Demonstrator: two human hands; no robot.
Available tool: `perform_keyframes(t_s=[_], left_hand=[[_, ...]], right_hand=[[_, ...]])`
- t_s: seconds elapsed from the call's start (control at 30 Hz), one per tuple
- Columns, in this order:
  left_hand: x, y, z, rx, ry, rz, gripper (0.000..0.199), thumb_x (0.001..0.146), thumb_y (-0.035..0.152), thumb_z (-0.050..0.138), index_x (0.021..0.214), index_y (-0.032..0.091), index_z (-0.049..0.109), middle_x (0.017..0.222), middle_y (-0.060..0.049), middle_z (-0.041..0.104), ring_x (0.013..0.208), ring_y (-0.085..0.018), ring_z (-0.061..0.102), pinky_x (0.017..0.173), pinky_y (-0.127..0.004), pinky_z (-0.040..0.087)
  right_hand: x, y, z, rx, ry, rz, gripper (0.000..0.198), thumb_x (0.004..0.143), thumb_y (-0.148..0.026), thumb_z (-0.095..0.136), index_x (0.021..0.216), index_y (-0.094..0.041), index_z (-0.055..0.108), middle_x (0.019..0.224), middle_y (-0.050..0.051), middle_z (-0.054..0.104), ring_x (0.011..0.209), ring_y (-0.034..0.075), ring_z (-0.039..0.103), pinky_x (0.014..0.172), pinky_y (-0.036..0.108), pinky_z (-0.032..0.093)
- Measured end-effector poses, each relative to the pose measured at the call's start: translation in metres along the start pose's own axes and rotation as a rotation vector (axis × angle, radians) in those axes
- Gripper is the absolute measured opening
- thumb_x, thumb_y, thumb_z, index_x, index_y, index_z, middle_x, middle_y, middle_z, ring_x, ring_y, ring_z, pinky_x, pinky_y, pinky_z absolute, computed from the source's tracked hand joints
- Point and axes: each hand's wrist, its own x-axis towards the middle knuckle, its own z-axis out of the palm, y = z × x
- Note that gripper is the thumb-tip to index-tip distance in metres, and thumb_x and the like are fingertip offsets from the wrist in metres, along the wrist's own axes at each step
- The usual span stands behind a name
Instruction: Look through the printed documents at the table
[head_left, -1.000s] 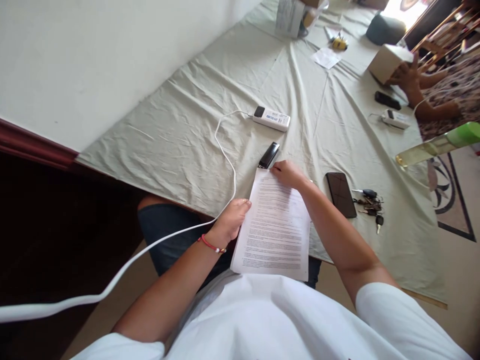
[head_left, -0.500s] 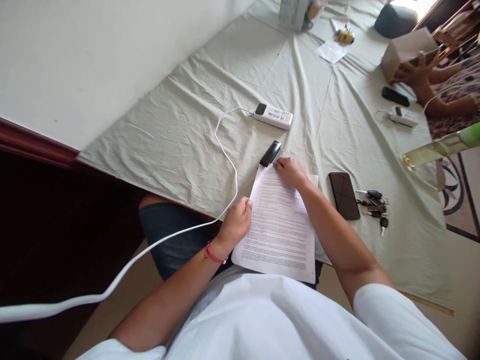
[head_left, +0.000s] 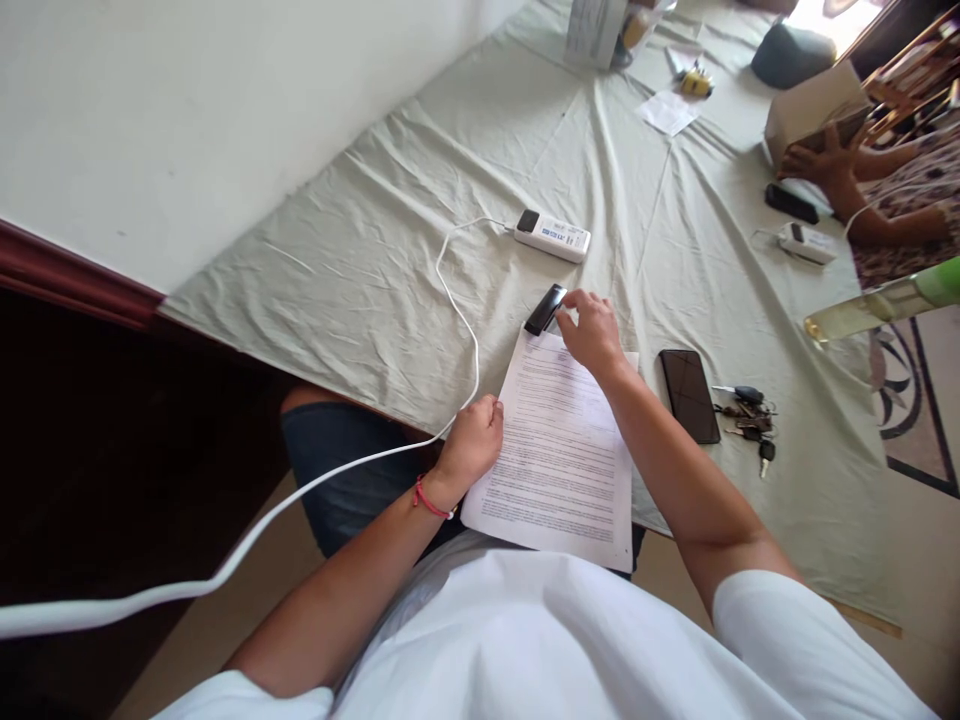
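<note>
Our right hand (head_left: 592, 330) fingers spread loose, touching stapler (head_left: 545, 309) just left; stapler's long axis runs diagonally away. Our left hand (head_left: 474, 440) pinches paper (head_left: 559, 460) edge.

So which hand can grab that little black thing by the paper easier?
Probably the right hand: its fingers already reach the black stapler-like thing. The left hand sits back at the paper's edge.

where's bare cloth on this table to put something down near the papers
Widest free patch: the pale green tablecloth between the wall and the white cable. Another lies beyond the white power bank, up the middle. Crowded: right hand at the black stapler, printed sheets, then the black phone and bunch of keys.
</note>
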Motion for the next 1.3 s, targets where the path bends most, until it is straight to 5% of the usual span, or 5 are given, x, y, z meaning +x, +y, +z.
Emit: perform_keyframes(t_s=[0.13, 0.27, 0.37, 0.63, 1.3], left_hand=[[0.003, -0.001, 0.002, -0.059, 0.010, 0.003, 0.031, 0.098, 0.022, 0.047, 0.066, 0.023, 0.049, 0.067, -0.003, 0.059, 0.069, -0.022, 0.057, 0.070, -0.032, 0.037], [0.003, -0.002, 0.002, -0.094, 0.024, -0.001, 0.032, 0.096, 0.021, 0.051, 0.064, 0.023, 0.049, 0.063, -0.002, 0.056, 0.064, -0.021, 0.053, 0.069, -0.032, 0.035], [0.001, -0.003, 0.001, -0.105, 0.019, -0.019, 0.032, 0.097, 0.022, 0.048, 0.065, 0.023, 0.049, 0.063, -0.002, 0.057, 0.065, -0.021, 0.054, 0.068, -0.031, 0.034], [-0.001, -0.003, 0.000, -0.063, -0.033, -0.025, 0.034, 0.098, 0.023, 0.044, 0.064, 0.023, 0.045, 0.060, 0.000, 0.053, 0.063, -0.018, 0.053, 0.065, -0.030, 0.034], [0.001, -0.006, -0.003, -0.120, -0.087, -0.073, 0.029, 0.096, 0.031, 0.043, 0.069, 0.023, 0.049, 0.066, -0.001, 0.056, 0.068, -0.019, 0.054, 0.068, -0.031, 0.037]], right_hand=[[0.022, -0.025, -0.003, 0.021, 0.034, -0.012, 0.041, 0.099, -0.033, 0.046, 0.135, -0.016, 0.055, 0.141, 0.017, 0.057, 0.131, 0.035, 0.049, 0.112, 0.052, 0.037], [0.039, -0.046, 0.014, 0.015, -0.139, 0.117, 0.066, 0.100, -0.046, 0.046, 0.155, -0.011, 0.036, 0.166, 0.020, 0.027, 0.153, 0.041, 0.024, 0.119, 0.061, 0.029], [0.043, -0.047, 0.029, -0.013, -0.225, 0.162, 0.063, 0.102, -0.043, 0.043, 0.155, -0.010, 0.037, 0.170, 0.019, 0.017, 0.158, 0.038, 0.011, 0.123, 0.063, 0.025], [0.037, -0.029, 0.039, -0.062, -0.265, 0.025, 0.056, 0.101, -0.036, 0.040, 0.154, -0.018, 0.040, 0.173, 0.011, 0.013, 0.160, 0.032, 0.004, 0.125, 0.068, 0.010], [0.022, -0.031, 0.051, -0.130, -0.116, -0.040, 0.047, 0.101, -0.021, 0.037, 0.145, -0.027, 0.054, 0.164, 0.007, 0.036, 0.157, 0.030, 0.015, 0.125, 0.065, 0.007]])
